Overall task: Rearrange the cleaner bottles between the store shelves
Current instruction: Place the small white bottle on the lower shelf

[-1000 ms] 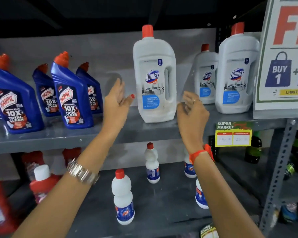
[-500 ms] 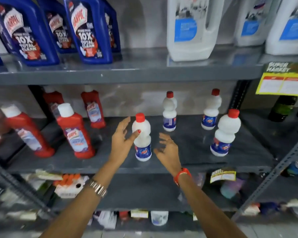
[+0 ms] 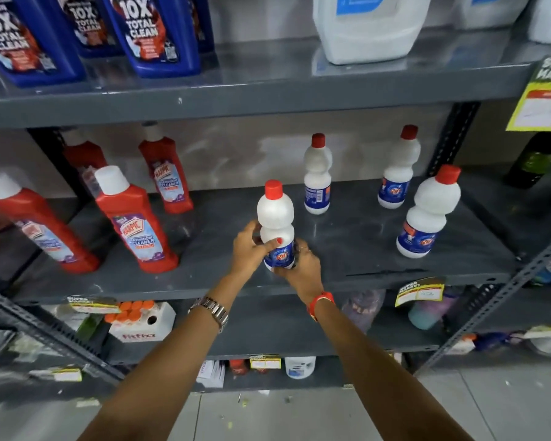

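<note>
A small white bottle with a red cap and blue label point(image 3: 275, 214) stands upright near the front of the middle grey shelf point(image 3: 363, 268). My left hand point(image 3: 248, 246) wraps its left side, thumb across the label. My right hand point(image 3: 301, 268) cups its base from the right. Three more white red-capped bottles point(image 3: 317, 176) point(image 3: 396, 170) point(image 3: 430, 214) stand further back and to the right. Red bathroom cleaner bottles point(image 3: 134, 221) point(image 3: 167, 173) point(image 3: 35, 227) fill the shelf's left part.
On the upper shelf point(image 3: 236, 90) stand blue toilet cleaner bottles point(image 3: 153, 33) and large white jugs point(image 3: 368, 30). A yellow price tag point(image 3: 543, 100) hangs at its right end. Lower shelves hold a box point(image 3: 143, 323) and small goods. A slanted metal brace point(image 3: 503, 300) runs at right.
My view dropped from the upper shelf to the middle one. Both hands came down and closed around the front white bottle, which they were only reaching for half a second ago.
</note>
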Motion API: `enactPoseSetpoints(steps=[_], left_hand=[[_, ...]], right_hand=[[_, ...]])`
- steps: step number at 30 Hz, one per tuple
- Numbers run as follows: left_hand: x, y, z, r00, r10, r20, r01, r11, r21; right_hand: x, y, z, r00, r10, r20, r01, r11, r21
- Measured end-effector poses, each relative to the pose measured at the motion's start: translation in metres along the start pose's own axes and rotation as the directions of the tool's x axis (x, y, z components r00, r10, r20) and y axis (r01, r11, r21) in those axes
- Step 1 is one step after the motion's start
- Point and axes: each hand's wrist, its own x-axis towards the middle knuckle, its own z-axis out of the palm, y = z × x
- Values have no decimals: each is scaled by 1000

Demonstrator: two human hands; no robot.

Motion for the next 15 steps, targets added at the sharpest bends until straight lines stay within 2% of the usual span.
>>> enactPoseSetpoints(steps=[7,15], left_hand=[[-2,24,63,996,36,80,-35,999,-24],[-8,32,91,998,22,63,-19,998,-52]], right_hand=[[0,19,-58,991,60,-117,-64,997,-37],[0,23,-81,991,104,-88,-108,993,-42]])
